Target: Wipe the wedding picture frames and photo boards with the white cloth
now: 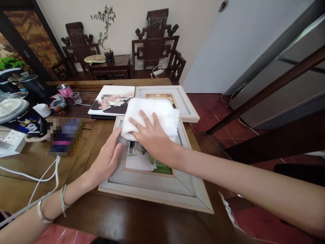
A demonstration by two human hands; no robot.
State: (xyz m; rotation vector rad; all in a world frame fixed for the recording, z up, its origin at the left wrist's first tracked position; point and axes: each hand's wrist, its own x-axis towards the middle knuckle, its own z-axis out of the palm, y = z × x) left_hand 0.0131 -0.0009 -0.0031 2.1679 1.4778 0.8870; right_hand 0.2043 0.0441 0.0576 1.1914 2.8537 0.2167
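Up close, near edge: a white cable (40,179) trails across the wooden bench (122,220) beside the left wrist, which wears bracelets.
Left hand (106,161): laid flat, fingers together, against the left rail of the nearest picture frame (157,189); its grip is open, closed around nothing.
Nearest picture frame: pale wood, lying face up at the bench's right corner, a photograph showing under the glass.
Right hand (149,135): palm down, fingers spread, pressing a folded white cloth (152,117); the grip is open and flat, pressing rather than clutching.
White cloth: resting on the upper part of the nearest frame's glass, its far edge overlapping a second frame (186,105).
Middle of bench: a loose photo print (111,101) lies just left of the second frame; a clear cup (75,97) and a pink cup (64,90) stand farther left.
Far wall: two carved dark chairs flank a small table holding a potted plant (105,30).
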